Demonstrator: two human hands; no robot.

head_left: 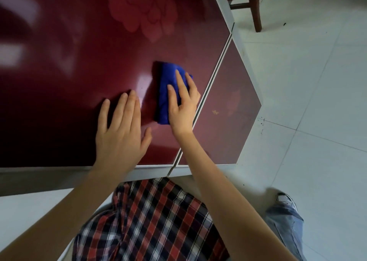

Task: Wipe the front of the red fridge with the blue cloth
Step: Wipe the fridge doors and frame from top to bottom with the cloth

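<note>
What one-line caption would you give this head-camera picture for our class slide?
Right hand presses a blue cloth on the red fridge door while the left hand rests flat beside it.

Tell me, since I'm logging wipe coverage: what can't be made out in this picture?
Head view:
- Door surface beneath the blue cloth and right hand: covered by them.
- Top-left of the red fridge: blurred, glary, cut by the frame edge.
- The yellowish speck: too small to identify.
- The wooden chair: cut off at the top edge.
</note>
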